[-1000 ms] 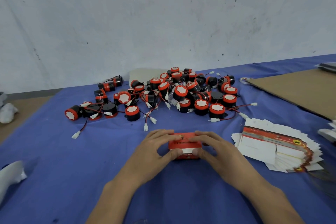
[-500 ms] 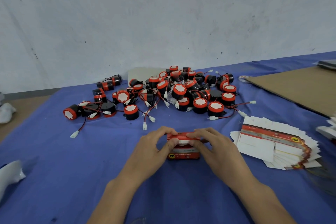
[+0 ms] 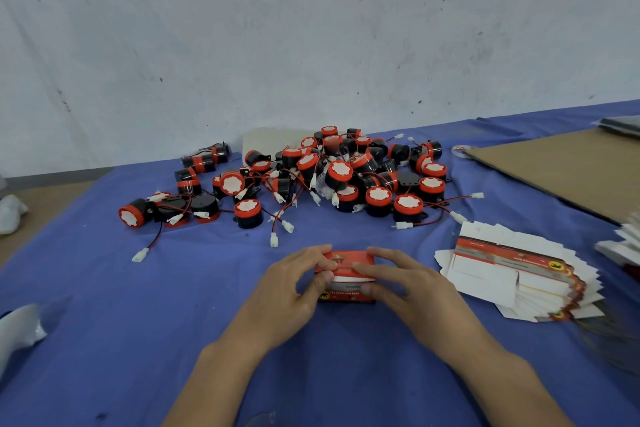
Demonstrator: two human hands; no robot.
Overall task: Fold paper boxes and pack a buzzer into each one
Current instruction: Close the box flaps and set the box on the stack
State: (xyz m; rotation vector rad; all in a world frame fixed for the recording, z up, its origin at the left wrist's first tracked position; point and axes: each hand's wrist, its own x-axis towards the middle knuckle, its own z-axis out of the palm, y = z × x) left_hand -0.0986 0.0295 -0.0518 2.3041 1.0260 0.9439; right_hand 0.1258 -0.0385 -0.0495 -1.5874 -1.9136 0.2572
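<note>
buzzer pile [image 3: 311,177] ahead, flat boxes [image 3: 512,274] right

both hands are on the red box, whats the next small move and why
Probably press the top flap down to tuck it shut: the left hand and right hand both grip the red paper box, fingers on its top, and a white strip shows along the front edge.

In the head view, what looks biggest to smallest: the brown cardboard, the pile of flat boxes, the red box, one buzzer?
1. brown cardboard
2. pile of flat boxes
3. red box
4. buzzer
</note>
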